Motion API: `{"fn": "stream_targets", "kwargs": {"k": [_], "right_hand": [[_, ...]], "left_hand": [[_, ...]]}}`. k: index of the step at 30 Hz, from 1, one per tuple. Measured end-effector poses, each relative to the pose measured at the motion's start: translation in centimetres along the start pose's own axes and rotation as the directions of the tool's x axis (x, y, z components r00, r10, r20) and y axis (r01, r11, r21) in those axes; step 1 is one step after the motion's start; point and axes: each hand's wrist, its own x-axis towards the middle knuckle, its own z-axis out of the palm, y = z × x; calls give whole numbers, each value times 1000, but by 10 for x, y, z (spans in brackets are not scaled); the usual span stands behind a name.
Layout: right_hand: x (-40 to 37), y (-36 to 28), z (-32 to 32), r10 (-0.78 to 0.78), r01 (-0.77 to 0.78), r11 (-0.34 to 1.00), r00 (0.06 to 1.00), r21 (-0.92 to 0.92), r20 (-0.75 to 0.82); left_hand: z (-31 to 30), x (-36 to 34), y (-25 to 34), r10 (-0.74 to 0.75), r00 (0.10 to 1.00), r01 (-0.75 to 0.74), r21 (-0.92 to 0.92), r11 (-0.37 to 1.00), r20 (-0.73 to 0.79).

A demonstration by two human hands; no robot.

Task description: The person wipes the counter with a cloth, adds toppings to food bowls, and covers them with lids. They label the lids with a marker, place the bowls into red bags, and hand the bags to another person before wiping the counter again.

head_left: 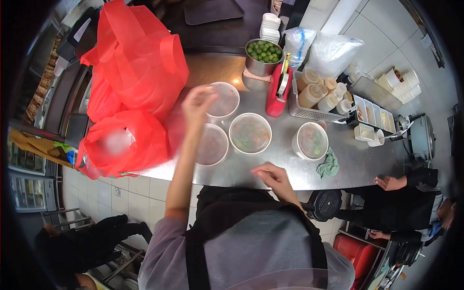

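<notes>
My left hand (197, 104) is raised and blurred over the steel counter (270, 166), its fingers on the rim of a clear round lid (224, 100). Just below the lid sit two lidded round tubs of food, one (211, 144) by my forearm and one (250, 133) to its right. A third, deeper tub (311, 141) stands further right. My right hand (273, 176) rests at the counter's near edge with its fingers curled together; nothing shows in it.
Red plastic bags (130, 87) fill the counter's left side. Behind are a steel bowl of limes (263, 53), a red holder (278, 94) and a basket of sauce bottles (316, 99). A green cloth (328, 165) lies right. Another person's hand (389, 182) rests at right.
</notes>
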Motion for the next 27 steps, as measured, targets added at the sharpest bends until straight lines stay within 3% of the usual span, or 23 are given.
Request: {"fn": "stream_targets", "kwargs": {"k": [2,5,7,9,12,14,15,16,17,19,21,23,24,25,26,27], "right_hand": [[26,23,19,-123,127,990,990,-65,62],[64,81,39,24,-23,1000,994,-16,103],[84,102,52,114,-124,989,985,78,129],[98,109,62,180,-198,973,973,119,143],[107,99,68,252,-264,960,960,96,121],[106,79,66,299,-305,949,951,81,79],[110,87,61,265,-263,964,958,-34,105],[117,97,53,232,-212,966,964,-148,132],[121,108,47,203,-158,954,966,-256,161],[125,110,41,29,20,921,992,-389,120],[126,115,36,-141,188,844,981,-502,132],[126,125,28,-296,339,729,939,-595,173],[119,103,17,-294,436,657,899,-616,324],[117,78,3,-76,345,738,896,-580,437],[122,52,-13,132,234,801,829,-551,544],[130,27,-28,312,110,841,702,-530,641]], "left_hand": [[-59,-12,-14,-46,987,46,-6,999,-154],[-133,-44,-79,-234,956,256,112,960,-175],[-147,-66,-102,-473,864,497,138,857,-175],[-148,-77,-113,-485,874,483,100,870,-10],[-156,-85,-122,-465,885,453,249,856,-13],[-150,-97,-111,-328,942,332,374,866,-76],[-148,-109,-105,-259,961,276,435,857,-100],[-148,-117,-108,-164,987,142,481,865,3],[-145,-131,-111,-175,984,164,507,846,-25],[-122,-155,-96,-244,964,250,689,681,-108],[-92,-167,-70,-213,975,147,908,393,-66],[-101,-163,-71,-190,978,34,849,528,80],[-110,-158,-70,-166,976,-22,821,570,142],[-118,-153,-69,-137,971,-73,789,610,196],[-126,-147,-67,-242,966,110,706,700,89],[-133,-140,-63,-360,933,290,595,749,-2]]}}
